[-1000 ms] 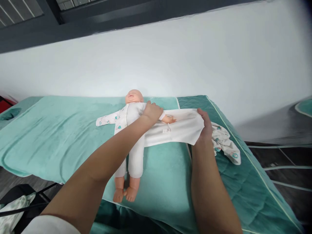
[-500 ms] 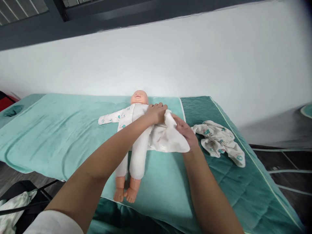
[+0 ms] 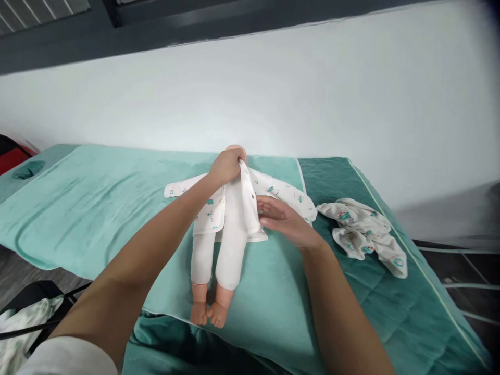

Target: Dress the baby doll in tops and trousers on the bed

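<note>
A baby doll (image 3: 230, 255) lies on its back, bare feet toward me, its head mostly covered by my left hand (image 3: 227, 165). That hand pinches the collar edge of a white, green-printed baby jacket (image 3: 283, 190). One front panel is spread over the doll's chest on the left, with a sleeve stretched out to that side. The other panel stands partly lifted beneath my left fingers, and its sleeve reaches out to the right. Beside this panel's edge is my right hand (image 3: 279, 216), fingers extended and slightly curled, holding nothing I can see.
A crumpled printed baby garment (image 3: 365, 234) lies on the dark green quilted cover (image 3: 385, 291) at the right. The light green mat (image 3: 105, 208) extends left. Behind stands a white wall (image 3: 250, 99). A black item with printed cloth (image 3: 23, 333) is at lower left.
The right half of the jacket, bunched inside out before, now lies over the doll's side with its sleeve outstretched. My left hand has moved up to the collar; my right hand has released the cloth.
</note>
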`<state>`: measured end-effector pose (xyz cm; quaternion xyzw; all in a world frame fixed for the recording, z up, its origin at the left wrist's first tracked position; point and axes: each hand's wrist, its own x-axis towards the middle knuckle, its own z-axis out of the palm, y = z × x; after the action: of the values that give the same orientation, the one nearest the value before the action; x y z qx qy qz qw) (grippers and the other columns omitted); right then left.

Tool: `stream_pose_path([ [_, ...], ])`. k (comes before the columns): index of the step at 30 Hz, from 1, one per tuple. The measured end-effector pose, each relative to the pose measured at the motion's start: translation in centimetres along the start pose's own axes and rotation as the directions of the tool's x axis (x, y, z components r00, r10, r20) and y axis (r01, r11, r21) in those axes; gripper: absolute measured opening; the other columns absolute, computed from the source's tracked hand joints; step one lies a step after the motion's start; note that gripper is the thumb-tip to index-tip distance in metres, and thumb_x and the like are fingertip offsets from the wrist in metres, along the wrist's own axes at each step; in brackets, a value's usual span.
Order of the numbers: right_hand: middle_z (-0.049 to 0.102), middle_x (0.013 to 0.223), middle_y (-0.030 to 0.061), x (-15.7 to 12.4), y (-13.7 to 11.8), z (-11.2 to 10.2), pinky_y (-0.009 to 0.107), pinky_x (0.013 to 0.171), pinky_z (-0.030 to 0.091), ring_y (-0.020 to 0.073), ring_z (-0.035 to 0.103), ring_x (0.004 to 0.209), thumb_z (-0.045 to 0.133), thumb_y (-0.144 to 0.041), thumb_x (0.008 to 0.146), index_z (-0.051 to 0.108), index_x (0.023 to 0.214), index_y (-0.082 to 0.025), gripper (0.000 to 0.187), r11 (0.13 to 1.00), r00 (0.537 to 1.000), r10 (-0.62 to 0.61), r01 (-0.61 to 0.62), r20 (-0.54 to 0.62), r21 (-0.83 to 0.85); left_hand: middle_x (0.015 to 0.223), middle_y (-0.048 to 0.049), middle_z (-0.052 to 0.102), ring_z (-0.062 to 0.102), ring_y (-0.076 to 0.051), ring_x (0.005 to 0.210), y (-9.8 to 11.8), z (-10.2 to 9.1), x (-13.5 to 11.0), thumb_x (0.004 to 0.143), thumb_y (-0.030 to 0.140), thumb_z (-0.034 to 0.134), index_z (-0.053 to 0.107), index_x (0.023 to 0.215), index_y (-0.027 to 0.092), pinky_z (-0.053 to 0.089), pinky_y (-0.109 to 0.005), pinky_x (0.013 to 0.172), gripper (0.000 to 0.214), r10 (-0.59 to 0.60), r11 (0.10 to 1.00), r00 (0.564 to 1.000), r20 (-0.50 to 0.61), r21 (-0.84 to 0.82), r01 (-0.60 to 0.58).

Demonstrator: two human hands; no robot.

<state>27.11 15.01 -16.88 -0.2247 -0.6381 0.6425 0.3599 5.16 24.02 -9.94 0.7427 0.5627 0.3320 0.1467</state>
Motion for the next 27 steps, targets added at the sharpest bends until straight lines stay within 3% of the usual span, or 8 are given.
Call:
stream_pose_path([
  [4,0.062,0.135,0.0084,0.0,-0.1,0.1,0.036,0.100,0.053,0.0214,0.062,0.115,0.083,-0.041,0.081,0.065,0.134,-0.028,0.058,0.983,0.994,-0.005,0.025,0.110,-0.182,0.082,-0.0033,0.067,0.059,-0.018,0.080,-1.4,-0.1,-0.7,0.075,0.005,0.048,0.053,0.070,0.019,0.045,-0.032,0.079,0.016,-0.092,0.995,0.995,-0.036,-0.038,0.091],
  [8,0.065,0.133,0.0084,-0.6,-0.7,0.6,0.037,0.101,0.053,0.0206,0.064,0.112,0.076,-0.042,0.088,0.067,0.133,-0.027,0.048,0.988,0.973,0.005,0.032,0.231,-0.153,0.096,-0.0043,0.069,0.062,-0.019,0.094,-1.9,0.1,-2.2,0.080,0.010,0.054,0.053,0.079,0.020,0.048,-0.032,0.089,0.009,-0.121,0.986,0.985,-0.120,-0.128,0.105],
  [10,0.069,0.125,0.0096,-0.8,-0.8,0.7,0.039,0.099,0.054,0.0232,0.066,0.112,0.073,-0.044,0.091,0.070,0.127,-0.025,0.040,0.994,0.985,-0.024,0.041,0.168,-0.099,0.106,-0.0050,0.068,0.061,-0.018,0.103,-2.2,0.0,-3.9,0.083,0.015,0.055,0.055,0.090,0.020,0.048,-0.032,0.094,0.009,-0.154,0.978,0.968,-0.199,-0.173,0.120],
  [14,0.072,0.116,0.0093,-0.6,-0.4,0.6,0.048,0.098,0.056,0.0271,0.067,0.110,0.071,-0.046,0.092,0.072,0.117,-0.026,0.033,0.990,0.994,-0.055,0.042,-0.090,-0.137,0.115,-0.0052,0.067,0.061,-0.017,0.109,-3.5,0.0,-9.0,0.093,0.026,0.052,0.057,0.105,0.022,0.047,-0.031,0.101,0.013,-0.248,0.948,0.926,-0.284,-0.268,0.171],
  [18,0.063,0.136,0.0057,0.3,0.4,1.4,0.053,0.115,0.046,0.0278,0.056,0.133,0.069,-0.046,0.093,0.069,0.121,-0.032,0.031,0.923,0.950,-0.219,0.128,-0.223,-0.362,0.108,-0.0048,0.069,0.063,-0.017,0.103,-5.9,0.4,-14.5,0.097,0.035,0.048,0.059,0.102,0.022,0.050,-0.030,0.095,0.018,-0.428,0.877,0.851,-0.303,-0.368,0.310],
  [21,0.052,0.152,0.0048,0.7,0.8,2.7,0.054,0.127,0.030,0.0270,0.042,0.148,0.068,-0.043,0.094,0.064,0.130,-0.033,0.038,0.801,0.935,-0.324,0.191,-0.143,-0.567,0.104,-0.0045,0.072,0.065,-0.018,0.097,-6.9,0.6,-17.0,0.096,0.034,0.049,0.060,0.102,0.021,0.051,-0.031,0.090,0.018,-0.478,0.840,0.849,-0.225,-0.400,0.367],
  [27,0.033,0.167,0.0061,0.6,1.6,4.3,0.062,0.128,0.020,0.0318,0.015,0.160,0.070,-0.048,0.093,0.055,0.144,-0.030,0.056,0.623,0.955,-0.288,0.245,0.073,-0.743,0.101,-0.0030,0.074,0.067,-0.018,0.093,-6.2,0.1,-18.9,0.096,0.032,0.049,0.063,0.103,0.022,0.051,-0.031,0.086,0.018,-0.482,0.847,0.861,-0.164,-0.338,0.410],
])
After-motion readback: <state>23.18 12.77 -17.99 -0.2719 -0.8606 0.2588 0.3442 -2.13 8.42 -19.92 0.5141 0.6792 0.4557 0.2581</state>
